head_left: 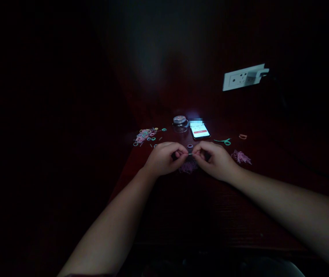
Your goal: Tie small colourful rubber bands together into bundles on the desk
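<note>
My left hand [167, 157] and my right hand [212, 158] meet over the dark table, fingertips pinched close together. Between them shows a short, thin, pale strip [190, 154], too small to name; both pinches are closed on its ends. Just beyond the fingertips lies a small purple ring-shaped band [190, 146]. Beneath the hands, partly in shadow, is a loose heap of thin purple strands [187, 167]. A similar pinkish-purple heap [241, 157] rests to the right of my right hand.
A pile of coloured bands [144, 136] lies at the left. A lidded clear jar [179, 120] and a lit phone [200, 129] stand behind the hands. Green-handled scissors [226, 141] and a small orange item [242, 136] lie right. A wall socket [242, 78] holds a plug.
</note>
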A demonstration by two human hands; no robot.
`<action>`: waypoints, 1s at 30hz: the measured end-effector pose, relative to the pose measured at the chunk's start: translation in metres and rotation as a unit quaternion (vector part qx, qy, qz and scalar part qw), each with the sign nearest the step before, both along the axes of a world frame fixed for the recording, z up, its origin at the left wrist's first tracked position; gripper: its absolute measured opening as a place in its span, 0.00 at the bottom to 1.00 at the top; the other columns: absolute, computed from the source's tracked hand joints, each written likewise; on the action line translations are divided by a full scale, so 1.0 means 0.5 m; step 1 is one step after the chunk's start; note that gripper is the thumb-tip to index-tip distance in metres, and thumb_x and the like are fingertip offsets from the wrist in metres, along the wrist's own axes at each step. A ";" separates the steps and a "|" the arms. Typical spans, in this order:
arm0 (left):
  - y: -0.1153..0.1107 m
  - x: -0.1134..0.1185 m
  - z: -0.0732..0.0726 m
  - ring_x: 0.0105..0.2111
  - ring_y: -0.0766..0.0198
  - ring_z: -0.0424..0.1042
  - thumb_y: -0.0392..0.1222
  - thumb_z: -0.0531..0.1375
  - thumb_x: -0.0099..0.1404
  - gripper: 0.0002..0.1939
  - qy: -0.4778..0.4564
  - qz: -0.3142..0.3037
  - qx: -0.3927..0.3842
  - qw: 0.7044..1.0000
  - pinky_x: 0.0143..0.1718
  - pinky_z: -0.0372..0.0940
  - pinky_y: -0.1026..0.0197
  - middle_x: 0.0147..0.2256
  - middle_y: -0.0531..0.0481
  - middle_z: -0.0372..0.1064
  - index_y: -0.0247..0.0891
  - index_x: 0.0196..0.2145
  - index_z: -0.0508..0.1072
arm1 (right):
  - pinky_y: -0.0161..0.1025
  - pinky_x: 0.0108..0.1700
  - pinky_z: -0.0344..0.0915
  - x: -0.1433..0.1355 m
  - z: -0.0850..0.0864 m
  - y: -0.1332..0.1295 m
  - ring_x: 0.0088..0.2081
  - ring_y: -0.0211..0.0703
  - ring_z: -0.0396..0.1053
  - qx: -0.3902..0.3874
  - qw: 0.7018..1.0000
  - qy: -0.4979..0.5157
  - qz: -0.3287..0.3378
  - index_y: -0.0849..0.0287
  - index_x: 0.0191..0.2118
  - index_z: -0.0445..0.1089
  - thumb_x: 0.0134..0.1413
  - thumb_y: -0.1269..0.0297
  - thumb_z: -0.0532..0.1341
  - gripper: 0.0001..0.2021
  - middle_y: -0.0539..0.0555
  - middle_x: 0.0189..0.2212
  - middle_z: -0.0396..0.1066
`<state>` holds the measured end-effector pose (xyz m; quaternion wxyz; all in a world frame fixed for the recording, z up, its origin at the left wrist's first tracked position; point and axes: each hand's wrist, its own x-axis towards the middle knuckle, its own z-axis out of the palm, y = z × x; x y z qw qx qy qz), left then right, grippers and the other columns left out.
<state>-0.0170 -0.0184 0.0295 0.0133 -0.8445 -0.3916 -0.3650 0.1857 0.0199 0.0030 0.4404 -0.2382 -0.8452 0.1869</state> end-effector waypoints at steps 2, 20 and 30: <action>-0.001 0.000 0.000 0.26 0.70 0.69 0.38 0.59 0.63 0.03 0.004 0.002 -0.007 1.000 0.30 0.65 0.66 0.27 0.54 0.72 0.38 0.34 0.73 | 0.36 0.29 0.56 0.000 0.000 0.000 0.24 0.36 0.60 -0.002 1.000 -0.004 0.001 0.58 0.31 0.67 0.55 0.70 0.58 0.03 0.49 0.23 0.66; 0.004 0.004 0.000 0.30 0.69 0.71 0.38 0.57 0.66 0.04 0.001 0.001 -0.062 0.998 0.31 0.64 0.66 0.31 0.52 0.74 0.37 0.38 0.72 | 0.35 0.29 0.56 0.002 0.001 -0.001 0.23 0.35 0.59 -0.018 1.000 -0.014 0.003 0.59 0.32 0.67 0.54 0.71 0.59 0.02 0.47 0.22 0.64; 0.002 0.001 0.001 0.29 0.69 0.71 0.37 0.57 0.66 0.04 0.004 0.002 -0.071 0.997 0.33 0.64 0.66 0.31 0.52 0.73 0.37 0.38 0.72 | 0.36 0.30 0.55 0.000 -0.002 0.002 0.24 0.36 0.59 -0.010 1.000 -0.011 0.002 0.59 0.31 0.67 0.55 0.71 0.58 0.04 0.48 0.22 0.63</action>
